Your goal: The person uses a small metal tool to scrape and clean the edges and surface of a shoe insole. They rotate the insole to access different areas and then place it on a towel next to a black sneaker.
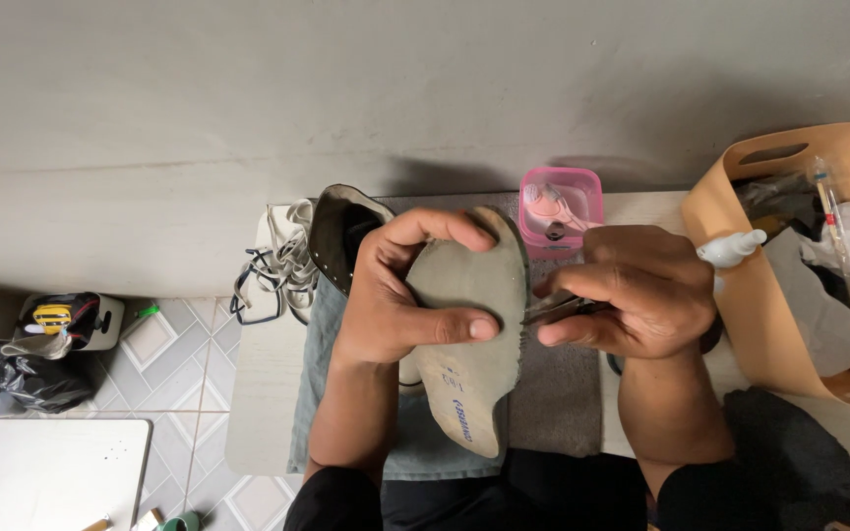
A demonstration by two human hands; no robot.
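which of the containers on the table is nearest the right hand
The small pink box, just behind the right hand near the wall. The tan cut-out-handled bin stands farther off at the table's right end, packed with rags.

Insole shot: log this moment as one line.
left hand: grips grey insole | right hand: small metal tool at insole edge | pink container behind

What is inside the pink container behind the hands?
The pink container holds a pale pink-and-white handled tool, with a small dark round part near its middle. The container's floor and anything under the tool are covered, and the right hand hides its lower front edge.
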